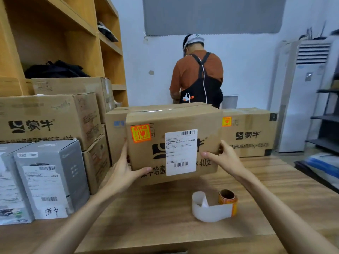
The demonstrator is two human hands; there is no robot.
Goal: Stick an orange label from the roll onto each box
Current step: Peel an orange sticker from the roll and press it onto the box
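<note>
Fingers [125, 149] of the left hand [123, 167] lie up the left side of the cardboard box [157, 162], with the thumb hooked on its front at 7 o'clock. An orange label [140, 133] sits at 10 o'clock on that front and a white shipping label [181, 152] at centre. The right hand [226, 159] grips the box's right edge at 3 o'clock, thumb in front. At 5 o'clock from the box, the label roll [227, 197] stands on the wooden table [146, 217], its backing strip [209, 211] curling leftward.

Both hands clamp the cardboard box [174, 143], left hand [126, 167] and right hand [226, 158] gripping its sides, orange label [140, 133] on its front, label roll [227, 197] lying on the wooden table [146, 208] below.
</note>
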